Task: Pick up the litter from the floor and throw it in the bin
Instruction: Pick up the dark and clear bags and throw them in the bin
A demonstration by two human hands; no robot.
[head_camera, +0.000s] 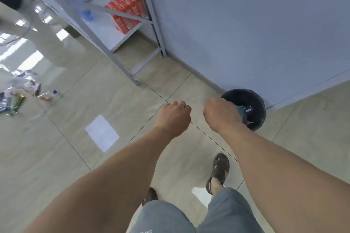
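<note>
Black plastic lines the round dark bin (260, 104) that stands on the glossy beige tiled floor (62, 157), tucked into the corner of the pale blue-grey wall (246, 24). The right hand (220, 114) hangs at the bin's near rim, its grip curled inward; a scrap of teal shows just past the knuckles, but I cannot tell whether the fingers are clamped on it or whether it already lies inside the bin. The left hand (175, 117) is clenched into a loose fist over bare tile, well clear of the bin, and nothing shows in it.

The main risk is a miss. The right hand sits over the near edge, not the middle of the opening, so anything let go from here could catch the rim and drop back onto the floor. The polished tile also looks slippery underfoot for brown strapped sandals (219, 171).

Most of the work seems undone. A scattered heap of coloured wrappers, clear plastic bags and a small clear bottle with a blue cap (24, 92) lies far off to the left, beyond the grey metal shelving rack (117, 58). It is light, crinkly stuff, likely to slip from a hasty grasp or flutter wide when dropped. Dark and teal scraps already sit inside the bin.
</note>
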